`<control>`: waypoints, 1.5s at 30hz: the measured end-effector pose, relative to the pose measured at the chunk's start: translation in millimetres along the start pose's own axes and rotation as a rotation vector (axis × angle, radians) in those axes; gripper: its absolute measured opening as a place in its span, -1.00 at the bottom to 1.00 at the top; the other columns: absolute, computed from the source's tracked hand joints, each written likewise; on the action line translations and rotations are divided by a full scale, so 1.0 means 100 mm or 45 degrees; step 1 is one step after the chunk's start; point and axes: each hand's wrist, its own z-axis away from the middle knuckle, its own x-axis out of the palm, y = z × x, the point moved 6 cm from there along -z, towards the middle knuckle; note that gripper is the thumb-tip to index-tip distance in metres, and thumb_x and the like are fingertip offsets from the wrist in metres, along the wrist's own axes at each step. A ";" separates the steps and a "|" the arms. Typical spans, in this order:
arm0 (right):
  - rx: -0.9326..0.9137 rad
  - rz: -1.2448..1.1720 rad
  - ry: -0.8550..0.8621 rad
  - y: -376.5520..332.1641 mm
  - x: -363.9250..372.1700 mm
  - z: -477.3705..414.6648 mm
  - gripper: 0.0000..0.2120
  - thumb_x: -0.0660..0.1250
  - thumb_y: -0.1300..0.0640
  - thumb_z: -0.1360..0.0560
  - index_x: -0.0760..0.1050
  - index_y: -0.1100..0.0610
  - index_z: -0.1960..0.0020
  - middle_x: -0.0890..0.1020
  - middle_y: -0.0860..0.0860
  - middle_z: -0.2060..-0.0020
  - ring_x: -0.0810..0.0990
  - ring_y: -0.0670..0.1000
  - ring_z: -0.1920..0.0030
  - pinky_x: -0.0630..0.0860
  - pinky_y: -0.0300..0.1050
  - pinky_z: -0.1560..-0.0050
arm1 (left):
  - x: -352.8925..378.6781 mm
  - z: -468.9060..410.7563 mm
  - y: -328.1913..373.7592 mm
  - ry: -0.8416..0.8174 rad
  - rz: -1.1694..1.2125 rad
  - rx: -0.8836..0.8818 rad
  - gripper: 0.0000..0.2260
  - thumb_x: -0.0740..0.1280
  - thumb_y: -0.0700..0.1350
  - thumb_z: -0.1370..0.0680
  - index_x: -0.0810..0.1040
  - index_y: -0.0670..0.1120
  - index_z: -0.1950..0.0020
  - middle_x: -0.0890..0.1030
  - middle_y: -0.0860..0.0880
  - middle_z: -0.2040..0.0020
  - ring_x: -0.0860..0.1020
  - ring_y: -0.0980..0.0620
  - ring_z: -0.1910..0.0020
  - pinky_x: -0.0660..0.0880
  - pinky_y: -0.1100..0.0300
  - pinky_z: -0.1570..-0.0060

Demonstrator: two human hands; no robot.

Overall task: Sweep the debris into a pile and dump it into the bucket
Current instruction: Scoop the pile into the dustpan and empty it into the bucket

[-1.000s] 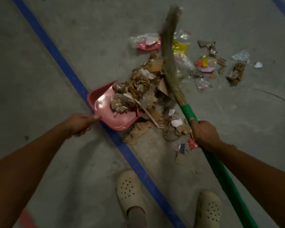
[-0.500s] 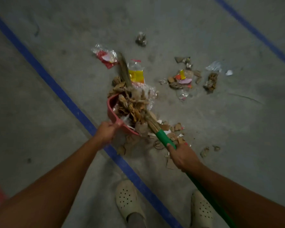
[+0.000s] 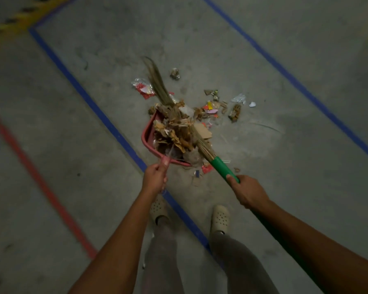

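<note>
1. Left grip (image 3: 155, 179) curls round the handle of the pink dustpan (image 3: 148, 130).
2. Debris (image 3: 174, 134) is heaped in the dustpan, with the broom (image 3: 222, 167) laid across it, bristles pointing to 11 o'clock.
3. Right grip (image 3: 250, 193) clasps the broom's green handle.
4. Loose scraps (image 3: 234, 111) lie on the floor (image 3: 285, 187) at 2 o'clock of the dustpan.
</note>
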 end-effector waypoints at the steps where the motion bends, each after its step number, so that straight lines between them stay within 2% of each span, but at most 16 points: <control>1: -0.022 0.001 -0.001 0.04 -0.13 0.20 -0.44 0.03 -0.26 -0.64 0.58 0.16 -0.11 0.64 0.13 0.22 0.64 0.11 0.25 0.66 0.04 0.13 | 0.03 0.25 0.05 0.024 0.019 0.004 -0.57 0.30 0.24 -0.58 0.41 -0.12 0.21 0.40 -0.06 0.44 0.30 0.06 0.56 0.22 0.24 0.59; 5: -0.071 0.016 0.011 0.25 -0.55 0.96 -0.45 0.05 -0.26 -0.64 0.57 0.16 -0.13 0.63 0.11 0.23 0.64 0.10 0.24 0.67 0.09 0.11 | 0.12 1.13 0.16 0.101 0.091 0.018 -0.63 0.29 0.09 -0.63 0.41 -0.12 0.26 0.40 -0.05 0.46 0.29 0.07 0.58 0.20 0.26 0.59; 9: -0.114 -0.024 0.031 0.43 -0.81 1.60 -0.47 0.08 -0.24 -0.64 0.57 0.18 -0.12 0.63 0.14 0.22 0.65 0.12 0.23 0.67 0.12 0.11 | 0.17 1.81 0.20 0.118 0.141 0.054 -0.65 0.27 0.09 -0.64 0.42 -0.14 0.21 0.41 -0.07 0.46 0.28 0.08 0.62 0.19 0.28 0.61; 12: -0.141 -0.064 0.025 0.51 -0.88 2.02 -0.50 0.09 -0.21 -0.65 0.56 0.18 -0.11 0.62 0.12 0.24 0.62 0.09 0.27 0.66 0.04 0.15 | 0.17 2.24 0.19 0.139 0.169 0.088 -0.69 0.25 0.03 -0.66 0.44 -0.16 0.16 0.40 -0.09 0.44 0.27 0.10 0.64 0.17 0.30 0.62; 15: -0.166 -0.092 0.021 0.57 -0.88 2.40 -0.55 0.09 -0.20 -0.65 0.53 0.16 -0.12 0.59 0.10 0.27 0.57 0.03 0.35 0.58 -0.09 0.31 | 0.15 2.63 0.12 0.145 0.232 0.128 -0.65 0.28 0.09 -0.64 0.42 -0.13 0.21 0.39 -0.08 0.45 0.26 0.09 0.62 0.17 0.31 0.62; 18: -0.203 -0.070 0.030 0.65 -0.80 2.74 -0.55 0.09 -0.19 -0.65 0.53 0.16 -0.14 0.61 0.11 0.25 0.57 0.03 0.36 0.57 -0.11 0.34 | 0.08 2.99 -0.05 0.171 0.262 0.169 -0.60 0.29 0.16 -0.62 0.41 -0.12 0.24 0.40 -0.09 0.44 0.27 0.06 0.61 0.18 0.29 0.61; 23: -0.268 -0.062 0.037 0.77 -0.52 3.27 -0.57 0.11 -0.18 -0.65 0.52 0.16 -0.16 0.59 0.10 0.27 0.54 0.00 0.39 0.50 -0.20 0.44 | -0.10 3.61 -0.46 0.241 0.306 0.225 -0.57 0.30 0.16 -0.61 0.40 -0.13 0.29 0.42 -0.11 0.44 0.28 0.03 0.59 0.19 0.25 0.59; 26: -0.298 -0.035 0.026 0.86 -0.33 3.55 -0.57 0.13 -0.16 -0.66 0.52 0.17 -0.18 0.57 0.09 0.29 0.52 -0.02 0.41 0.47 -0.23 0.46 | -0.22 3.99 -0.76 0.284 0.332 0.232 -0.54 0.31 0.24 -0.57 0.41 -0.13 0.28 0.42 -0.11 0.45 0.29 0.04 0.60 0.21 0.26 0.59; 33: -0.486 0.121 -0.069 0.89 0.03 4.20 -0.60 0.14 -0.16 -0.65 0.52 0.14 -0.18 0.58 0.09 0.28 0.52 -0.02 0.41 0.48 -0.24 0.45 | -0.43 4.90 -1.69 0.463 0.463 0.120 -0.52 0.31 0.28 -0.55 0.42 -0.12 0.28 0.43 -0.09 0.45 0.29 0.05 0.60 0.21 0.28 0.57; 38: -0.659 0.290 -0.164 0.82 0.23 4.44 -0.62 0.14 -0.15 -0.66 0.52 0.12 -0.20 0.58 0.09 0.27 0.52 -0.03 0.42 0.45 -0.25 0.49 | -0.38 5.51 -2.23 0.665 0.597 0.048 -0.51 0.31 0.31 -0.54 0.42 -0.11 0.27 0.44 -0.09 0.44 0.30 0.05 0.59 0.20 0.27 0.55; 41: -0.754 0.419 -0.261 0.81 0.37 4.55 -0.63 0.14 -0.15 -0.66 0.52 0.12 -0.14 0.59 0.08 0.29 0.53 -0.04 0.44 0.46 -0.25 0.51 | -0.22 5.94 -2.57 0.803 0.696 -0.035 -0.51 0.30 0.32 -0.53 0.40 -0.10 0.25 0.43 -0.08 0.44 0.29 0.05 0.59 0.19 0.27 0.56; 45: -0.902 0.597 -0.401 0.90 0.67 4.73 -0.61 0.14 -0.22 -0.63 0.52 0.08 0.04 0.60 0.06 0.31 0.55 -0.05 0.45 0.51 -0.23 0.48 | 0.14 6.53 -3.05 0.988 0.850 -0.138 -0.55 0.30 0.25 -0.57 0.42 -0.13 0.21 0.41 -0.08 0.45 0.27 0.05 0.61 0.18 0.27 0.57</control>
